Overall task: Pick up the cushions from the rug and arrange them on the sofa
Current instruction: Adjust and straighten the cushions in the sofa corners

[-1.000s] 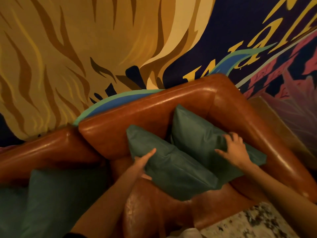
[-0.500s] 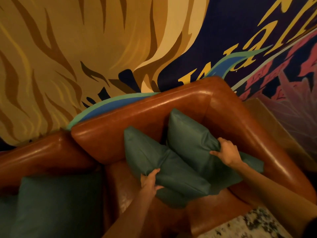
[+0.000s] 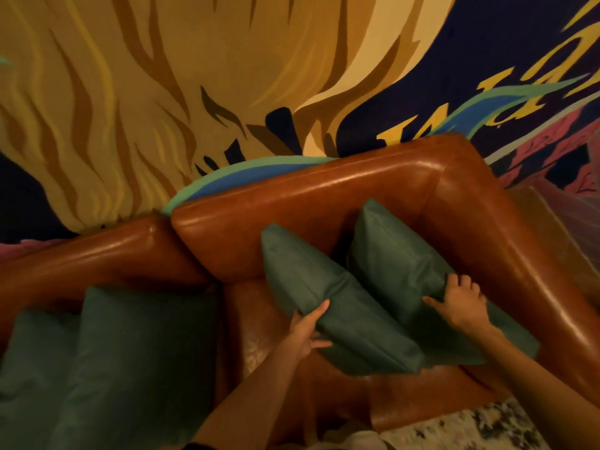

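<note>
Two dark green cushions lean against the backrest at the right end of the brown leather sofa (image 3: 311,203). My left hand (image 3: 306,332) grips the lower left edge of the left cushion (image 3: 328,306), thumb on top and fingers underneath. My right hand (image 3: 457,303) presses on the front face of the right cushion (image 3: 393,254), which stands in the corner by the armrest (image 3: 526,280). The left cushion overlaps the right one's lower part. Two more green cushions (image 3: 139,352) rest on the seat at the lower left.
A painted mural wall (image 3: 162,92) rises right behind the sofa. A speckled light rug (image 3: 470,427) shows at the bottom right, in front of the seat. A wooden surface (image 3: 565,235) sits beyond the armrest on the right.
My left hand has slid from the left cushion's face down to its lower edge and closed on it. My right hand has shifted slightly on the right cushion. Both cushions stand a little more upright.
</note>
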A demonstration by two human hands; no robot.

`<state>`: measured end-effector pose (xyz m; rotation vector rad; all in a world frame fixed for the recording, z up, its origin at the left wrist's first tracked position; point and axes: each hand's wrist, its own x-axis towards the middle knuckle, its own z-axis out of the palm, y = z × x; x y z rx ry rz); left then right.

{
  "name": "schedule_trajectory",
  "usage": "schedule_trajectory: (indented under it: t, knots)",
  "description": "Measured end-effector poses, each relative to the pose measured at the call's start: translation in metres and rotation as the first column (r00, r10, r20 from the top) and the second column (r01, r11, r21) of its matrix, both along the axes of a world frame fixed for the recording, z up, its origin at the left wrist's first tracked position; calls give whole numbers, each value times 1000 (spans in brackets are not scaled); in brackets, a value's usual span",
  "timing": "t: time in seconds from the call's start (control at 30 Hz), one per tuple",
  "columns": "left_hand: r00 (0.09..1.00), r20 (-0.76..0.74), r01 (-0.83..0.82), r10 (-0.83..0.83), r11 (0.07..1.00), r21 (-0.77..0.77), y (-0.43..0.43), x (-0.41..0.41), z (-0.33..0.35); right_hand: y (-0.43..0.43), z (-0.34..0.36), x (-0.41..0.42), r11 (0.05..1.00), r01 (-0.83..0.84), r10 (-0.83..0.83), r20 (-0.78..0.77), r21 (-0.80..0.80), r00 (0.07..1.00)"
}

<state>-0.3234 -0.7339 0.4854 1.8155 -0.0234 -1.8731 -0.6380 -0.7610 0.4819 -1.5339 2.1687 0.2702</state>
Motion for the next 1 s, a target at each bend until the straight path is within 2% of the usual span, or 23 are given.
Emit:
schedule_trajectory:
  t: [0.2, 0.3, 0.37, 0.43, 0.5, 0.6, 0.7, 0.87, 1.0]
  knots:
    - [994, -64, 89, -88, 996, 23, -20, 2, 20, -14, 9, 12, 993, 38, -39, 5, 110, 999]
    - [994, 2, 106, -106, 994, -9, -9, 16, 19, -19, 24, 39, 998, -55, 56, 58, -29, 997]
    - [991, 51, 129, -126, 991, -40, 1, 31, 19, -16, 31, 66, 971, -156, 182, 136, -181, 974]
    - [986, 71, 158, -153, 985, -70, 13, 48, 24, -6, 34, 99, 933, -257, 309, 194, -250, 931]
    - [983, 86, 172, -165, 982, -81, 27, 70, 30, 8, 29, 134, 915, -369, 398, 219, -161, 891]
    - [977, 98, 196, -189, 978, -73, 52, 104, 39, 20, 11, 161, 905, -425, 418, 192, -5, 888]
    - [981, 129, 155, -147, 987, -52, 82, 141, 47, 13, 6, 162, 919, -394, 391, 166, -16, 905]
    - [968, 249, 2, 20, 996, -87, 131, 200, 43, -12, 9, 164, 948, -317, 306, 220, 13, 926]
    - [945, 312, -60, 103, 988, -143, 152, 243, 48, -16, 21, 193, 957, -276, 263, 142, 85, 954]
